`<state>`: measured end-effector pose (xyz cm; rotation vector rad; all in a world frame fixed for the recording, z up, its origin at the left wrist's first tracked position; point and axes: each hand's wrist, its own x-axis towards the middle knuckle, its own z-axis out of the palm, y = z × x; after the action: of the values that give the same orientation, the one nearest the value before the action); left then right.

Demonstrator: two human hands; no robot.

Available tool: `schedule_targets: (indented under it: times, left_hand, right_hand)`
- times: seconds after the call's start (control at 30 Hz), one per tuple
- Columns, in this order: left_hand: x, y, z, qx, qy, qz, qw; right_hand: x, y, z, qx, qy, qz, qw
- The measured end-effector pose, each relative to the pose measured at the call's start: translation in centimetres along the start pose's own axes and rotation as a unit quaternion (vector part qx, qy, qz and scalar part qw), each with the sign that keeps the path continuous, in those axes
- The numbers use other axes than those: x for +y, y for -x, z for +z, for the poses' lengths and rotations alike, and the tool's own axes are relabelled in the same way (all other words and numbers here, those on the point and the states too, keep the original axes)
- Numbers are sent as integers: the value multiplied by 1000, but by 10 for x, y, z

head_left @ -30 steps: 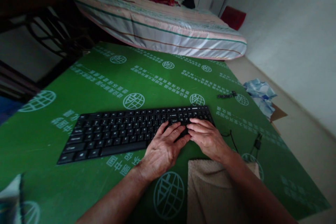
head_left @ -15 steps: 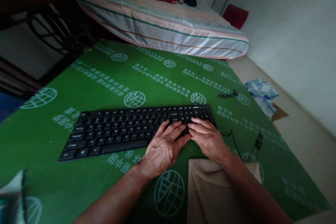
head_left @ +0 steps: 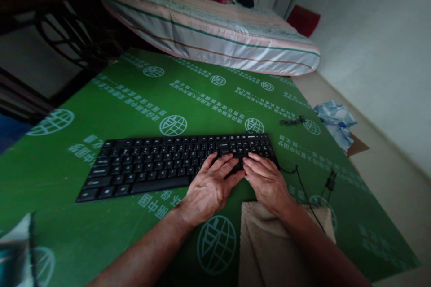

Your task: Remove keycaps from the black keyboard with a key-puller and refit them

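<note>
A black keyboard lies on the green board, its right part partly under my hands. My left hand rests palm down over its right half, fingers stretched out and a little apart on the keys, thumb pointing right. Close beside it, my right hand lies over the right-hand keys with fingers extended and side by side. The fingertips of both hands almost meet; whether anything small is between them I cannot tell. From the keyboard's right side runs a thin black cable, passing behind my right wrist and over a beige cloth.
The printed green board carries a small black strap-like piece and a dark plug-like item. A striped mattress stands beyond it. Crumpled blue-white material lies right; a fabric corner shows at lower left.
My right hand has shifted slightly down and to the right, and its forearm has moved a little so more of the cable shows. My left hand stays almost still on the keyboard.
</note>
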<state>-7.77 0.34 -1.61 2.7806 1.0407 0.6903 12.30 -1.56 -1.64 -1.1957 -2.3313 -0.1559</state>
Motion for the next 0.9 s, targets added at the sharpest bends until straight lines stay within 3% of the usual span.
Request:
schedule_targets:
  times: [0.33, 0.53, 0.9]
  left_hand:
    - [-2, -1, 1, 1, -4, 9, 1000]
    - [0, -1, 0, 4, -3, 5, 1000]
    - [-2, 0, 4, 8, 6, 2, 1000]
  right_hand:
    - [-7, 2, 6, 13, 29, -11, 999]
    - [-1, 0, 9, 55, -45, 35, 997]
    - [6, -2, 8, 48, -96, 64, 992]
